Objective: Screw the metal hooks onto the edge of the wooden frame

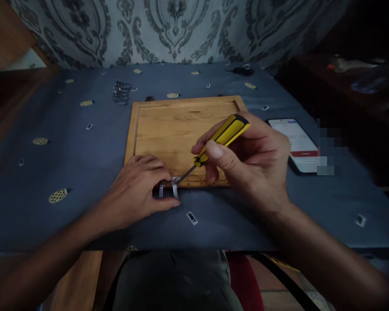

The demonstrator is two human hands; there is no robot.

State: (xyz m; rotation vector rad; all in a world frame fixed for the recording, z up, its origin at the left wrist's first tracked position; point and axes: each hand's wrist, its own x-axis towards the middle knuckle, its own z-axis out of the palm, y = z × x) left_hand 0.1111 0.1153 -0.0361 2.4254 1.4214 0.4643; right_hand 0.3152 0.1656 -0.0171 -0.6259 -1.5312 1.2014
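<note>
My right hand (256, 160) grips a yellow and black screwdriver (225, 137), held at a slant. Its tip meets the top of a small silver metal hook (175, 186) at the front edge of a wooden board (168, 134). My left hand (139, 185) rests on the board's front left corner, thumb and forefinger closed about that hook. Just left of it, a second silver hook (161, 189) hangs over the same edge, partly behind my fingers. Small dark holes run along the edge to the right.
Several loose metal hooks (120, 93) lie behind the board on the left. To the right is a phone (294, 144) with a lit screen. A dark object (243, 70) sits at the back of the blue tablecloth (68, 164), before a patterned curtain (175, 30).
</note>
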